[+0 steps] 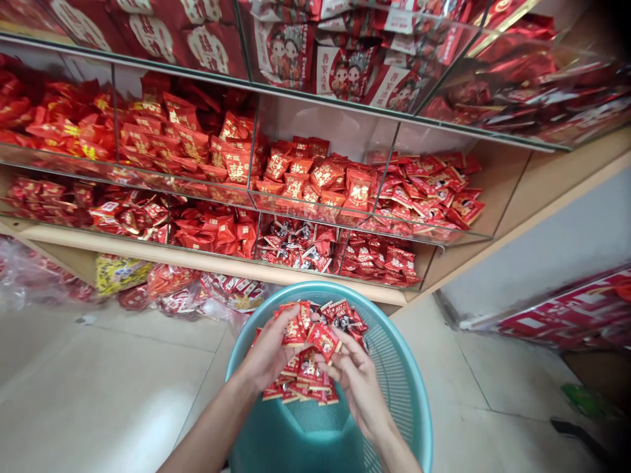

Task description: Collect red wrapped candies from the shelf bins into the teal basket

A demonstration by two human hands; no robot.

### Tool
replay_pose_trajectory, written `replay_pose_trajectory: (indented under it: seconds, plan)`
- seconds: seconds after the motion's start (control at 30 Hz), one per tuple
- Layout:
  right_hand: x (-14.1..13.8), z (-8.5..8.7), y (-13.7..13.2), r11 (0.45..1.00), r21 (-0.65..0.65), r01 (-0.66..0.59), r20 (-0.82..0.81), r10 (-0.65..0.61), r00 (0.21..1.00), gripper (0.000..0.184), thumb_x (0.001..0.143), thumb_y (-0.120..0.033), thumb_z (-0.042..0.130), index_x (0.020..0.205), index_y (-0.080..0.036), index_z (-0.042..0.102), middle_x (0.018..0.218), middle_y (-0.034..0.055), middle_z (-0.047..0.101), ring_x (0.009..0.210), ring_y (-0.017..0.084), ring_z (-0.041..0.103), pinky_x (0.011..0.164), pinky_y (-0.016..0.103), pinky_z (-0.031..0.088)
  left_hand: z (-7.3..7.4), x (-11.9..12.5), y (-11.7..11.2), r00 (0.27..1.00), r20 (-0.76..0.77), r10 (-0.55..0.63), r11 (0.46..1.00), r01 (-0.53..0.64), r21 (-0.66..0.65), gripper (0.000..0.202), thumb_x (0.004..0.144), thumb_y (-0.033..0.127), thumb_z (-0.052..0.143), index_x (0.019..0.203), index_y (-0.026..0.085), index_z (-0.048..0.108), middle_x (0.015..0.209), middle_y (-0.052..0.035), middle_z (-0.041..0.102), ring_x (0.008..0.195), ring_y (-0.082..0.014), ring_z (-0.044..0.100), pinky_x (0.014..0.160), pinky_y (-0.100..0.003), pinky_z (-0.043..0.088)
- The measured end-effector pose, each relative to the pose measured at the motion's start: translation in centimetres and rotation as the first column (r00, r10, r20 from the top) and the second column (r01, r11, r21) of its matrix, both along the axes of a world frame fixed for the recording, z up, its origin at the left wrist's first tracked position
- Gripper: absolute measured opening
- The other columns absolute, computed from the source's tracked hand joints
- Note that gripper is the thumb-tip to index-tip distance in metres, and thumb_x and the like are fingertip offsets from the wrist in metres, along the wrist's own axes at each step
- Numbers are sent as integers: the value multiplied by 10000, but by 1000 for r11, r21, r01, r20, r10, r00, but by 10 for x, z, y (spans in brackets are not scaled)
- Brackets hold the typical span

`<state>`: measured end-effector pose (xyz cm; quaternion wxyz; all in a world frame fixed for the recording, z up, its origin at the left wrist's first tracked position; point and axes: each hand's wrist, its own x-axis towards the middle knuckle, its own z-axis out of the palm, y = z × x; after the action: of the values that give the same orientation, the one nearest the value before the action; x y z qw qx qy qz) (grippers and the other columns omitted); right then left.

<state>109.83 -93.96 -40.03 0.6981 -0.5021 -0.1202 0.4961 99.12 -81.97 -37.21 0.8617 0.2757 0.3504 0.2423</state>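
Note:
A teal plastic basket (pixel 404 368) stands on the floor below me, with many small red candy packets (pixel 308 371) heaped inside. Over that heap, my left hand (pixel 269 348) is curled round red packets with gold lettering (pixel 294 328). Between its fingers and thumb, my right hand (pixel 357 374) grips one red candy packet (pixel 324 340) bearing a small printed figure. The two hands are close together, nearly meeting. Behind them in the basket lie darker red and black packets (pixel 344 315).
A wooden shelf (pixel 211 263) with clear dividers rises ahead, its compartments filled with red packets (pixel 296 177). Bagged goods (pixel 177 289), one bag yellow (pixel 121 272), lie on the tiled floor beneath. A red printed panel (pixel 557 318) leans by the right wall.

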Motion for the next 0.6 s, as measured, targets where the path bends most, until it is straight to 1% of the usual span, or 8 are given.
replay_pose_trajectory:
  seconds: [0.1, 0.2, 0.3, 0.37, 0.47, 0.53, 0.6]
  plan:
    - [-6, 2, 4, 1000, -7, -15, -71, 15, 997, 361, 685, -308, 737, 1012, -221, 613, 939, 25, 675, 778, 178, 665, 748, 332, 529, 2, -1, 5, 1000, 11, -15, 1000, 15, 22, 222, 808, 314, 609, 961, 164, 668, 993, -75, 696, 928, -208, 647, 776, -327, 550]
    - [-10, 5, 8, 999, -25, -34, -62, 33, 998, 287, 677, -326, 749, 905, -198, 631, 897, 21, 673, 759, 172, 658, 718, 307, 523, 4, -2, 12, 999, 36, -28, 999, 27, 29, 236, 815, 318, 600, 976, 155, 659, 1019, -90, 688, 964, -221, 638, 805, -348, 542]
    - [-11, 4, 10, 998, -46, -35, -44, 33, 998, 255, 672, -341, 754, 836, -192, 630, 854, 7, 662, 719, 142, 634, 675, 267, 508, 5, -10, 20, 999, 40, 21, 999, -23, 44, 220, 828, 288, 582, 981, 144, 649, 1019, -104, 687, 965, -226, 641, 815, -362, 540]
    - [-11, 0, 9, 998, -55, -19, -35, 17, 999, 231, 674, -345, 750, 790, -192, 622, 792, -10, 645, 680, 115, 605, 652, 240, 492, 3, -19, 26, 997, 9, 74, 996, -75, 55, 211, 831, 271, 579, 979, 136, 642, 999, -114, 692, 939, -227, 652, 804, -365, 546]
    - [-11, -8, 7, 997, -74, -11, -15, 10, 1000, 229, 659, -342, 760, 719, -193, 597, 680, -39, 595, 629, 94, 563, 640, 219, 471, -4, -39, 34, 991, -59, 121, 991, -118, 57, 201, 831, 257, 579, 973, 126, 636, 961, -123, 698, 889, -226, 669, 768, -353, 561]
    - [-12, -16, 8, 994, -109, -30, -4, 30, 1000, 253, 635, -348, 774, 698, -194, 583, 644, -53, 571, 603, 89, 543, 642, 223, 468, -10, -52, 37, 985, -83, 149, 987, -144, 68, 193, 841, 245, 563, 969, 120, 636, 959, -125, 695, 878, -226, 671, 756, -347, 565]
    - [-14, -25, 14, 987, -148, -58, 47, 66, 997, 281, 609, -361, 785, 681, -190, 574, 629, -53, 563, 591, 94, 532, 644, 240, 474, -15, -62, 38, 977, -100, 189, 980, -180, 90, 193, 850, 235, 548, 975, 116, 637, 966, -127, 691, 877, -228, 670, 753, -354, 566]
